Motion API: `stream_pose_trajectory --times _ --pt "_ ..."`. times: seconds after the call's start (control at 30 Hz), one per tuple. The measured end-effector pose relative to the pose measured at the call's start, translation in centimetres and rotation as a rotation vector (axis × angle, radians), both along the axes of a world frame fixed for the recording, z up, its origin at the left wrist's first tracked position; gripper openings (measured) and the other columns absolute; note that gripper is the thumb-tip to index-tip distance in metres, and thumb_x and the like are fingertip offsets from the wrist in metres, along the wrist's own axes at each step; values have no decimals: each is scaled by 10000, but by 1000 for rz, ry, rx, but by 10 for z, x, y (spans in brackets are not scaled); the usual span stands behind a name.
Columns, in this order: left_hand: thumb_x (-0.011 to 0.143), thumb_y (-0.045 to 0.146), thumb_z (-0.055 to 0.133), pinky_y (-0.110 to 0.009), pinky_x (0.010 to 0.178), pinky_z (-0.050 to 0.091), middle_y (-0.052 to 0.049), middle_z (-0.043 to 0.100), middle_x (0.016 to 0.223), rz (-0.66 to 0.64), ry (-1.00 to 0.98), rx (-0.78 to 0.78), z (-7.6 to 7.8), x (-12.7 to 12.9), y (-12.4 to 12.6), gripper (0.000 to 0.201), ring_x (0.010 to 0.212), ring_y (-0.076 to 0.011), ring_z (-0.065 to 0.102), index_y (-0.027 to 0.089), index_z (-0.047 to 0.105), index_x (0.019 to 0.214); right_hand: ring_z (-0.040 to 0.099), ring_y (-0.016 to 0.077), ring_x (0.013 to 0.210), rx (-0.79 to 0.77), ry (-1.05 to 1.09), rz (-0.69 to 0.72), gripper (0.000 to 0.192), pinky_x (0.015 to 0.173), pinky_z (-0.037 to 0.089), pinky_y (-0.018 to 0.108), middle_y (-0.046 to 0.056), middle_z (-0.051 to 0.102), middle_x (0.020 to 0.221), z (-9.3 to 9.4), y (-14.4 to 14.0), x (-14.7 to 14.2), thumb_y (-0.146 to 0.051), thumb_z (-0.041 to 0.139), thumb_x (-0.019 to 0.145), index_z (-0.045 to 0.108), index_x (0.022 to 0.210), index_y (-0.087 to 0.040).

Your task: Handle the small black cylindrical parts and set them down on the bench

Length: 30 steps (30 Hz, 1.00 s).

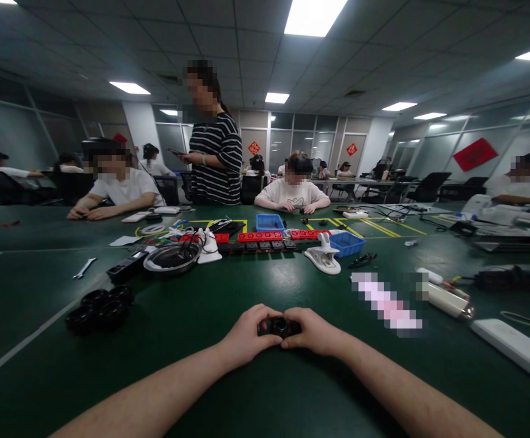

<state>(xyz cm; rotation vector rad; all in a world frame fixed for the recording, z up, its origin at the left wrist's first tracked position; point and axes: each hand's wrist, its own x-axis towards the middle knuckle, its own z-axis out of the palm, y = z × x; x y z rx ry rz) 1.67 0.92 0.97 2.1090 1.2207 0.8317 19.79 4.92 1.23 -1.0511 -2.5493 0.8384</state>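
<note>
Both of my hands meet on a small black part with a round, ring-like opening facing up, low over the green table. My left hand grips its left side between thumb and fingers. From the right, my right hand pinches the other side. The fingers cover most of the part, so its exact kind does not show. To the left lies a cluster of round black ring-shaped parts. Beyond my hands stands a white clip-on base.
Red and black socket blocks line the table's middle between blue trays. A round metal-rimmed dish and a wrench lie left. On the right are a cream cylinder and a white power strip. People sit across the table; one person stands.
</note>
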Motion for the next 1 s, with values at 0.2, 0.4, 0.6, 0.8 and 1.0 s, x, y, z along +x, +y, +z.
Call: stream_pose_trajectory --times 0.2,0.4,0.6,0.8,1.0 --pt "621 234 662 -240 609 379 7 504 796 120 19 -6 -3 4 -1 245 717 -155 478 184 537 826 462 126 586 189 -126 -89 363 507 287 217 -1 536 667 6 -8 -7 -462 663 581 532 722 -155" --pt "518 358 740 -281 698 397 -21 511 941 71 67 40 -7 -2 5 587 836 -197 490 209 486 1025 514 170 748 52 24 5 600 600 367 244 42 548 899 19 -4 10 -504 604 641 442 1124 -185" --pt "631 423 645 -283 650 378 -15 557 790 79 252 97 -8 1 4 312 761 -201 512 179 561 805 510 188 789 267 19 -36 350 707 366 296 40 572 838 23 -19 -7 -377 602 692 559 988 -196" --pt "633 353 662 -287 673 386 -18 562 826 88 213 77 -6 2 0 265 795 -206 514 188 572 820 494 151 734 312 364 -256 212 676 389 268 21 548 809 19 -15 -6 -228 539 699 490 900 -179" --pt "653 288 648 -295 725 394 -24 547 851 114 186 54 -4 -3 5 289 835 -202 508 209 590 925 527 153 806 91 487 -265 414 740 423 289 32 539 917 -7 6 -1 -174 537 669 414 1065 -186"
